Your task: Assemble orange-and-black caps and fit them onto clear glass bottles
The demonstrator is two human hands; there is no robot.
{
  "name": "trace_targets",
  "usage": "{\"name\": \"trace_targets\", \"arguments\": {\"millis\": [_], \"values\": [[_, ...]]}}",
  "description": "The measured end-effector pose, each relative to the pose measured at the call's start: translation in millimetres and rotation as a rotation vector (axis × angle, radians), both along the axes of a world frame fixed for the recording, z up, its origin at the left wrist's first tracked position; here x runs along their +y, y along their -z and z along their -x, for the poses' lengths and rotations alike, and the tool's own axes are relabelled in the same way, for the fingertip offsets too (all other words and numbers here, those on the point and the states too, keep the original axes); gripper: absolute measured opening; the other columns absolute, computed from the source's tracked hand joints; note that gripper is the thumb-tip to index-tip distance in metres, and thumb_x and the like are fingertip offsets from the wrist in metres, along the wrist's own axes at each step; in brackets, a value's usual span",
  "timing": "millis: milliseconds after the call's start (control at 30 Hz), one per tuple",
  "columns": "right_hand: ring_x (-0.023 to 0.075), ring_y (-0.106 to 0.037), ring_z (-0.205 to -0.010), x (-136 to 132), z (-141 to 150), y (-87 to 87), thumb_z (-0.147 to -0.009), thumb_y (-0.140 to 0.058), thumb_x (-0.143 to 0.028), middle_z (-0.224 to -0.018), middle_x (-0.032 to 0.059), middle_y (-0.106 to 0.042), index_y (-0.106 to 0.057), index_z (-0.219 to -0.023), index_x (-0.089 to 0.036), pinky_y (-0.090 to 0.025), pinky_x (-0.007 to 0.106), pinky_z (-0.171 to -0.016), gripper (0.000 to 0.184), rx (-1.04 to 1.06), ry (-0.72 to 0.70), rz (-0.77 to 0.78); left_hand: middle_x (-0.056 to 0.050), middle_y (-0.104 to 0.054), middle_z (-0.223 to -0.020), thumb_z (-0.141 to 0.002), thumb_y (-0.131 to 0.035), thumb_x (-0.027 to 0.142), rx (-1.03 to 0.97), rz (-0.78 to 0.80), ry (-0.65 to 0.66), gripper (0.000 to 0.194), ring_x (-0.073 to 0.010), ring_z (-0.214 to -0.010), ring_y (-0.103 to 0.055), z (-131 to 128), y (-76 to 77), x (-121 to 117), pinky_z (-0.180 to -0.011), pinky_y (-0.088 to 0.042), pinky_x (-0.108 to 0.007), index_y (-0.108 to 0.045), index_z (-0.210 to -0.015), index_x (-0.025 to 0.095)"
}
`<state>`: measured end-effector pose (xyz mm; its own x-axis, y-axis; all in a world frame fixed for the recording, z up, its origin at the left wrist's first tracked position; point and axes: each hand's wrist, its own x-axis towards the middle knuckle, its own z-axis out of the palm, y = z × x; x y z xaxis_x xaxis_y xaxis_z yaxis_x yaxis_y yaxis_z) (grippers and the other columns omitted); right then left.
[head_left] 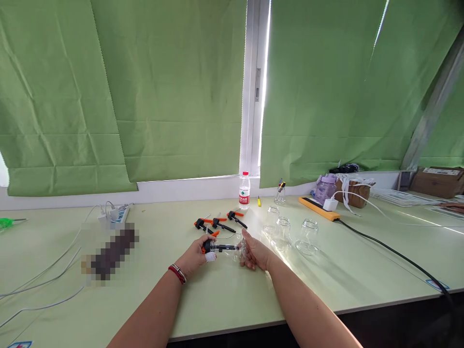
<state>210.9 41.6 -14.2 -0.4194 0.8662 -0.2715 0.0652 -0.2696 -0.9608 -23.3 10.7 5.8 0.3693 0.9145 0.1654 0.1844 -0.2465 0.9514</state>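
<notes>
My left hand (194, 255), with a white wrap on a finger, is closed round a black-and-orange pump-like top (207, 246). My right hand (255, 251) grips the other end of a clear glass jar (235, 254), which lies sideways between my hands. The top sits at the jar's left end, and its black stem (224, 248) shows through the glass. Just beyond my hands lie three similar black-and-orange tops (221, 224) with thin metal rods. To the right of my right hand, three clear glass jars (309, 233) stand on the pale green table (224, 309).
Behind stand a red-capped water bottle (244, 192), a yellow cutter (259, 201) and a glass holding tools (280, 193). An orange power strip (319, 209) with a black cable lies right, near a purple jug (325, 188). White cables (54, 270) and a pixelated dark object (114, 253) lie left.
</notes>
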Motion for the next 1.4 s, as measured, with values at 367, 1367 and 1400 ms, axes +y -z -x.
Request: {"name": "trace_targets", "arguments": {"millis": [367, 1367, 1400], "values": [[0.0149, -0.064, -0.048, -4, -11, -6.1, -0.085, -0.048, -0.055, -0.082, 0.0063, -0.068, -0.050, -0.110, -0.018, -0.037, 0.020, -0.036, 0.045, 0.255, -0.098, -0.164, 0.002, -0.052, -0.077, -0.066, -0.071, 0.027, -0.104, 0.046, -0.027, 0.046, -0.0105, -0.063, -0.049, 1, 1.1, 2, -0.062, -0.045, -0.027, -0.050, -0.106, 0.017], [0.0137, -0.066, -0.067, -10, -5, -10.2, -0.075, -0.068, -0.045, -0.102, 0.0047, -0.061, -0.048, -0.120, -0.024, -0.050, 0.023, -0.050, 0.053, 0.270, -0.017, -0.248, 0.002, -0.052, -0.072, -0.068, -0.070, 0.030, -0.104, 0.031, -0.057, 0.045, -0.0090, -0.057, -0.046, 3, 7.1, 9, -0.054, -0.040, -0.024, -0.052, -0.106, 0.015], [0.0134, -0.066, -0.062, -10, -5, -9.8, -0.076, -0.066, -0.047, -0.096, 0.0044, -0.062, -0.048, -0.120, -0.023, -0.048, 0.023, -0.047, 0.053, 0.257, -0.020, -0.237, 0.002, -0.053, -0.072, -0.067, -0.071, 0.030, -0.102, 0.033, -0.048, 0.046, -0.0096, -0.058, -0.047, 3, 7.0, 9, -0.055, -0.042, -0.025, -0.052, -0.107, 0.015]]}}
